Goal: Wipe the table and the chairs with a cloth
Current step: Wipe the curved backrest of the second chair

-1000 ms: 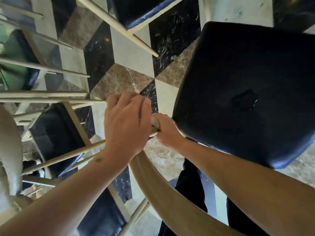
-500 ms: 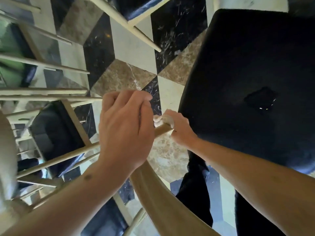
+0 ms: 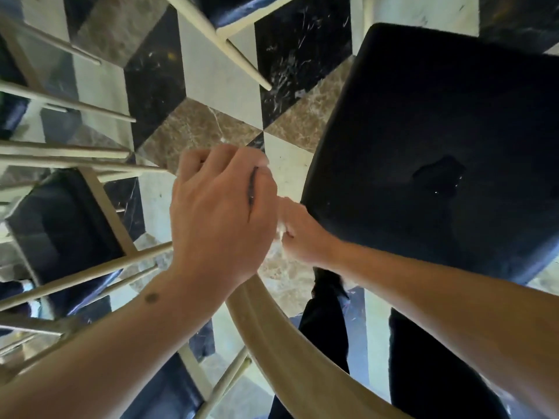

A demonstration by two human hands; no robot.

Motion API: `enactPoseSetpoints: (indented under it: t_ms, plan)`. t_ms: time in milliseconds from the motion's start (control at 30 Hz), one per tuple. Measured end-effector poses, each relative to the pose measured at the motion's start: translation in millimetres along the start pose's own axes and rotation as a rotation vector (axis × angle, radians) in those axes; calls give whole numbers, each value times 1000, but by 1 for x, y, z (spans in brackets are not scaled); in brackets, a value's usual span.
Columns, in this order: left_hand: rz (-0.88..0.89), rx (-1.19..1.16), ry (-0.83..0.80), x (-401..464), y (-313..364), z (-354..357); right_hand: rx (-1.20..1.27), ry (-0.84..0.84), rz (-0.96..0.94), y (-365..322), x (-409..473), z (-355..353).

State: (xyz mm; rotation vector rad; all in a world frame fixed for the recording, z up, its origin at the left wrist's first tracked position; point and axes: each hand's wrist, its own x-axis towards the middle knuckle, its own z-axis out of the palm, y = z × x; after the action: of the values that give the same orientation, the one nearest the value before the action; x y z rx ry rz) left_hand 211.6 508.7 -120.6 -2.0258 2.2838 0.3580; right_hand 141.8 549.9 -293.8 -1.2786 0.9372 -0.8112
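Seen from above, the person's left hand [image 3: 222, 216] is curled into a loose fist with its back toward the camera, covering the end of a pale wooden chair rail [image 3: 281, 337] that curves up from the lower middle of the view; what the fingers close on underneath cannot be seen. Just to its right, touching it, the right hand [image 3: 298, 234] is bunched with its fingers folded around a small white cloth [image 3: 281, 229], of which only a crumpled sliver shows in the gap between the two hands. The cloth sits at the tip of the rail, pressed between the right hand and the wood, beside the near edge of the black padded chair seat [image 3: 438, 140]. That seat fills the right side of the view and carries a shallow dent or scuffed patch near its middle. Both forearms reach in from the bottom corners and meet at the rail. To the left, other chairs' pale wooden legs and rungs [image 3: 84, 158] cross over dark seats, and below everything lies a marble floor [image 3: 217, 83] patterned in black, white and brown diamonds. Dark trousers [image 3: 326, 322] show beneath the right forearm.
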Motion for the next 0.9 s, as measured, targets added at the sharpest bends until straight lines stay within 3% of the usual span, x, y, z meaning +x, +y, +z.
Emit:
enactPoseSetpoints:
  t_ms: [100, 267, 367, 433, 533, 600, 767, 900]
  plan:
    - [7, 22, 18, -2, -5, 5, -72, 55, 249, 42, 2, 1]
    - [-8, 25, -36, -3, -9, 4, -27, -176, 557, 16, 14, -29]
    - [-43, 126, -122, -9, -5, -7, -9, -184, 627, -37, -10, -102]
    - [27, 256, -180, -22, 7, -13, 2, -178, 622, -63, -35, -151]
    - [265, 116, -202, -83, 65, -7, 41, -93, 666, -82, -99, -208]
    - [318, -25, -297, -138, 115, 6, 28, -70, 729, -83, -142, -232]
    - [243, -1, -426, -202, 216, 41, -3, -174, 749, -64, -250, -257]
    - [168, -21, -394, -216, 260, 57, 134, -165, 703, -62, -317, -242]
